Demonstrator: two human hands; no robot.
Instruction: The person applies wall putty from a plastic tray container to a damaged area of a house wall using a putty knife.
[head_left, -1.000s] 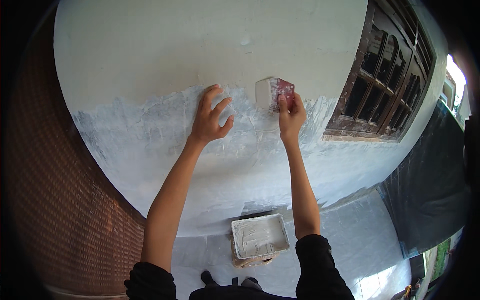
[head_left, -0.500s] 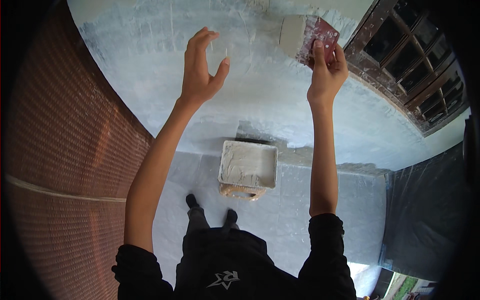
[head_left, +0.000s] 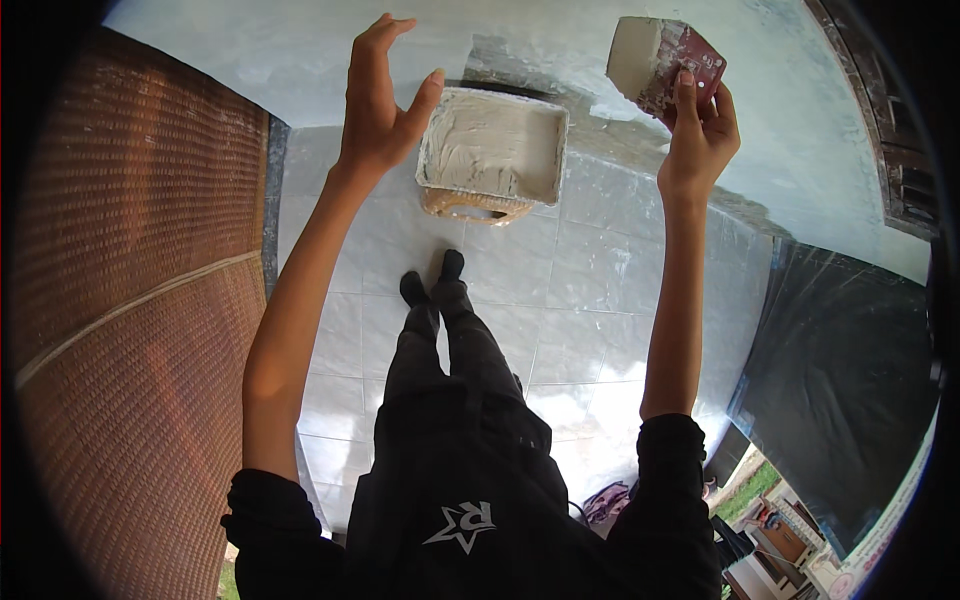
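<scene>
While the right hand (head_left: 703, 140) pinches a scraper (head_left: 655, 65), with the thumb on its near face and fingers behind it, the left hand (head_left: 375, 112) is spread, its thumb well apart from the bent fingers. Tilted, the scraper reaches up and to the left from the right hand's grip. Its broad pale part points toward the left hand's side, and its maroon part lies under the right thumb, speckled with paste along the join. Whether the scraper or the left fingertips touch the wall (head_left: 270, 55) behind them, I cannot tell.

Between the hands and below their level stands a rectangular tray (head_left: 490, 198) with a crusted pale rim. Paste (head_left: 500, 145) covers its bottom, ridged toward the left hand and smoother toward the right. Beneath the tray, a tan stool (head_left: 512, 211) shows at the near side. Behind the tray, also between the hands, a darker grey patch (head_left: 510, 65) marks the wall low down.

Past the right hand, to its right, is part of a dark window (head_left: 890, 110). Left of the left hand rises a brown woven screen (head_left: 150, 300); nearer than the right hand and to its right hangs a black sheet (head_left: 830, 370). Between the forearms, two dark-clad feet (head_left: 452, 265) stand on a grey tiled floor (head_left: 590, 260).
</scene>
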